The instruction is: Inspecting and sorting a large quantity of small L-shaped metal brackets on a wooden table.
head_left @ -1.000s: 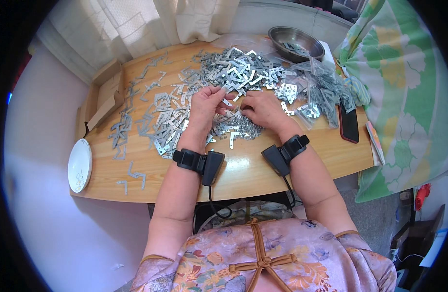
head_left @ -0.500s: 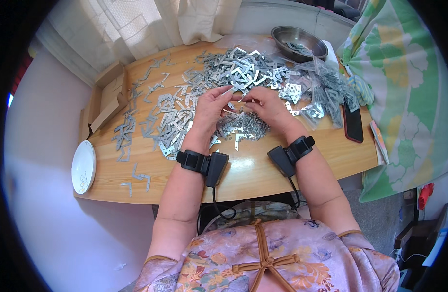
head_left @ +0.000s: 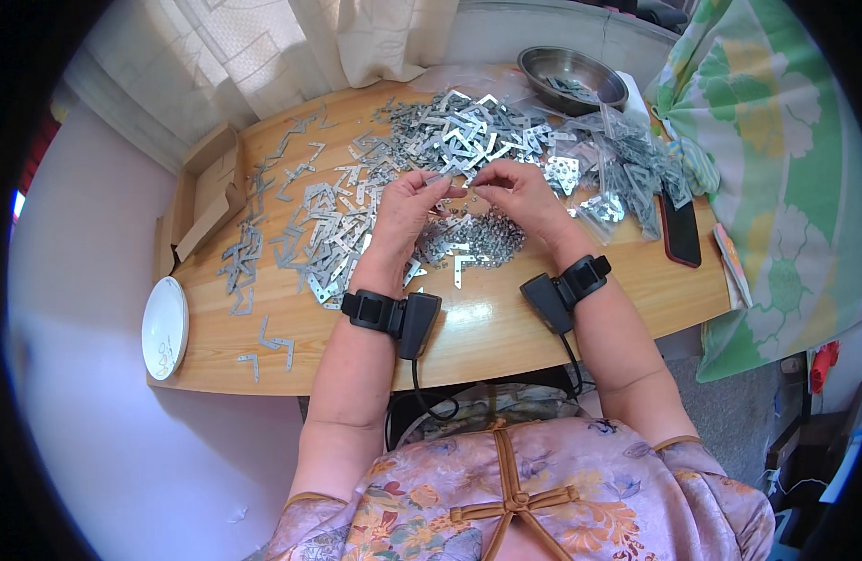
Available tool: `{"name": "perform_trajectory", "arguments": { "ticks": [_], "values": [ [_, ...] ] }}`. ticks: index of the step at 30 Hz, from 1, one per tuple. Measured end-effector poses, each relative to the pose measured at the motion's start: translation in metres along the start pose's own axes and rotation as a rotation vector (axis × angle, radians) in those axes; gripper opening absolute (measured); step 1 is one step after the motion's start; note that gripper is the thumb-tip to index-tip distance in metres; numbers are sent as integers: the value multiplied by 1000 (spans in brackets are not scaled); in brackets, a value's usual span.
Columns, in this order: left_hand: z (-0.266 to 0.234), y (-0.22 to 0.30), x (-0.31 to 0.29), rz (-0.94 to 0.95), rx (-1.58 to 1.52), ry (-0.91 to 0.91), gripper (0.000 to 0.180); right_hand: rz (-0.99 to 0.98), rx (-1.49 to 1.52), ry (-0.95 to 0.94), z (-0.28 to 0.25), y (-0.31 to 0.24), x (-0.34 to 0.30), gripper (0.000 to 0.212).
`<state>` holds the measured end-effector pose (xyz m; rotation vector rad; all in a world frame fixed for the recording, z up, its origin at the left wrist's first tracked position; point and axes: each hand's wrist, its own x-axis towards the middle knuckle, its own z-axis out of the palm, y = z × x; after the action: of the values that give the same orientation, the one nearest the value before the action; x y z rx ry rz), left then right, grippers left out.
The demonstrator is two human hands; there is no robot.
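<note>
Above the middle of the table my left hand (head_left: 407,208) is closed, its thumb and fingers pinching what looks like a flat metal bracket (head_left: 433,179), mostly covered by the fingers. Just to the right, my right hand (head_left: 522,198) pinches with thumb and forefinger; whatever lies between those fingertips is too small to make out. The two hands' fingertips are close together. Below them spreads a heap of small metal screws (head_left: 487,239). One L-shaped corner bracket (head_left: 461,266) lies at its near edge. Beyond the hands rises a large pile of corner brackets (head_left: 468,131).
More brackets (head_left: 337,224) cover the table's left side. An open cardboard box (head_left: 202,201) and white plate (head_left: 164,327) stand at the left edge. At the right are a steel bowl (head_left: 573,67), clear bags of brackets (head_left: 637,173), a phone (head_left: 680,234) and a green-white curtain (head_left: 777,187).
My right hand has shifted slightly up and to the right, its thumb and forefinger now pinched beside the left fingertips. My left hand has hardly moved.
</note>
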<state>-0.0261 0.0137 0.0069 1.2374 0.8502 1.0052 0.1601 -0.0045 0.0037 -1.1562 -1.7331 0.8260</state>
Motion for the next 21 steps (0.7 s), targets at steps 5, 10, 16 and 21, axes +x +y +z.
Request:
{"name": "perform_trajectory", "arguments": {
  "ticks": [5, 10, 16, 21],
  "values": [
    [0, -4, 1, 24, 19, -19, 17, -80, 171, 128, 8, -4, -1, 13],
    [2, -5, 1, 4, 29, -64, 17, -97, 125, 175, 12, 6, 1, 11],
    [4, 3, -2, -83, 52, -107, 19, -62, 231, 199, 10, 9, 2, 10],
    [5, 2, -1, -80, 28, -112, 23, -52, 227, 217, 8, 8, 1, 10]
  ]
}}
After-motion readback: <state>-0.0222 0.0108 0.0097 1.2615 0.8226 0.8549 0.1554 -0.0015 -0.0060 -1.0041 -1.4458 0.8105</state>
